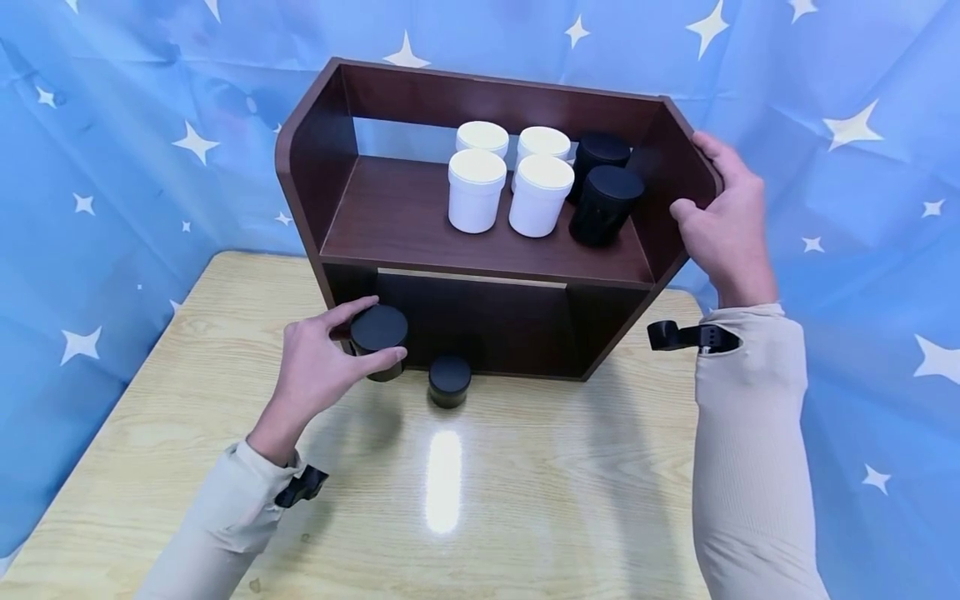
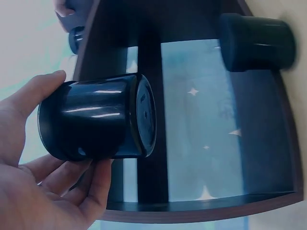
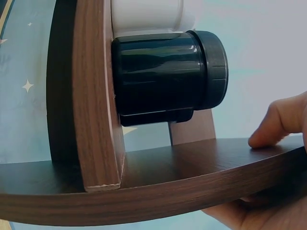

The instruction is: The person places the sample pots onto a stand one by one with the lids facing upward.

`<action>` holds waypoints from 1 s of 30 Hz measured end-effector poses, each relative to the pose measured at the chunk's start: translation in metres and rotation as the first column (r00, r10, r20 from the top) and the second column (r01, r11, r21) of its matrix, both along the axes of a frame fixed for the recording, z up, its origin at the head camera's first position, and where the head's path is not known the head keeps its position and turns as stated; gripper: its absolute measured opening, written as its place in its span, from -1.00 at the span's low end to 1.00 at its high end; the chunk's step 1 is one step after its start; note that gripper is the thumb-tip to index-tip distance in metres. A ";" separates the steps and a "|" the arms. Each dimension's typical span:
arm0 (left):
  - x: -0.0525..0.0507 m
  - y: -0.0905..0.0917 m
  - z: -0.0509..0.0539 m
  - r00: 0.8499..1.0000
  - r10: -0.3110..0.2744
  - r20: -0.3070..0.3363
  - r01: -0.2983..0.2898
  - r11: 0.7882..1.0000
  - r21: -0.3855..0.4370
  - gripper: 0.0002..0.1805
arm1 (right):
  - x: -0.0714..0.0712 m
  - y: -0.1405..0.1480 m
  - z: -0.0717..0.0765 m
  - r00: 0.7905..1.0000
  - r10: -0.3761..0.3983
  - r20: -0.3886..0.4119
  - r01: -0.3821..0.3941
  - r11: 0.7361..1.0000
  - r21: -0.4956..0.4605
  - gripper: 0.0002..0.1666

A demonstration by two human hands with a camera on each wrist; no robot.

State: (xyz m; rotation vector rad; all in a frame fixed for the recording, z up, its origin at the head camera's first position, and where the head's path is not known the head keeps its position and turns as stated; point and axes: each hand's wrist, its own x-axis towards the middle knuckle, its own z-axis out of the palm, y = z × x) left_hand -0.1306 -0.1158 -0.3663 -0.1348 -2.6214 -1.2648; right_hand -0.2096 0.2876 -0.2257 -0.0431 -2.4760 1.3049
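Between thumb and fingers, my left hand (image 1: pixel 318 362) holds a black lidded jar (image 1: pixel 379 327) off the table, in front of the lower left of a dark brown wooden shelf (image 1: pixel 480 262). The left wrist view shows that jar (image 2: pixel 96 117) side-on, its base facing the shelf's lower opening. My right hand (image 1: pixel 727 221) grips the upper edge of the shelf's right side panel, thumb inside and fingers outside. A second black jar (image 1: pixel 450 382) stands upright at the front of the lower level. On the upper level are several white jars (image 1: pixel 477 190) and two black jars (image 1: pixel 607 206) at the right.
The shelf stands on a light wood table (image 1: pixel 525 483) near its back edge. A blue curtain with white stars (image 1: pixel 195 142) hangs behind and at both sides. A black strap (image 1: pixel 693 337) sits at the right wrist and another black strap (image 1: pixel 302 486) at the left.
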 end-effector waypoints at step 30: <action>-0.010 0.017 0.089 0.977 -0.045 -0.208 0.047 0.999 0.003 -0.24 | -0.001 0.002 -0.001 1.000 -0.004 -0.007 0.004 1.000 0.029 -0.16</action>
